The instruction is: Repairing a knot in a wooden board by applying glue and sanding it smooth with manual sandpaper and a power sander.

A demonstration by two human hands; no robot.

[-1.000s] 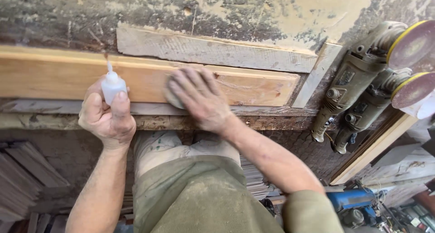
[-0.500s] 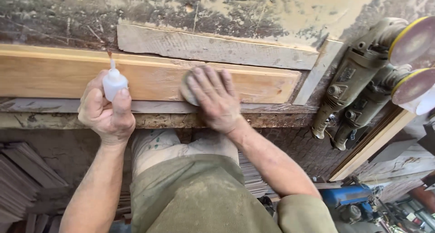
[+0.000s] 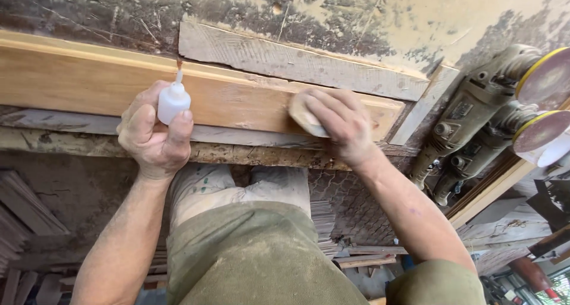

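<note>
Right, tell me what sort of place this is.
Most likely a woodworking shop. The left hand holds a small white squeeze bottle over a long wooden board on a worn workbench, the right hand presses a sanding pad on it, and two disc sanders lie alongside.

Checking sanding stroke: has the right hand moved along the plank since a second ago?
Yes. The right hand with its sanding pad slid rightward along the plank, nearing its right end.

A worn, stained workbench (image 3: 107, 11) carries a long wooden board (image 3: 89, 82), a grey plank (image 3: 285, 59) beyond, and seemingly two sanders (image 3: 475, 127) right.
</note>
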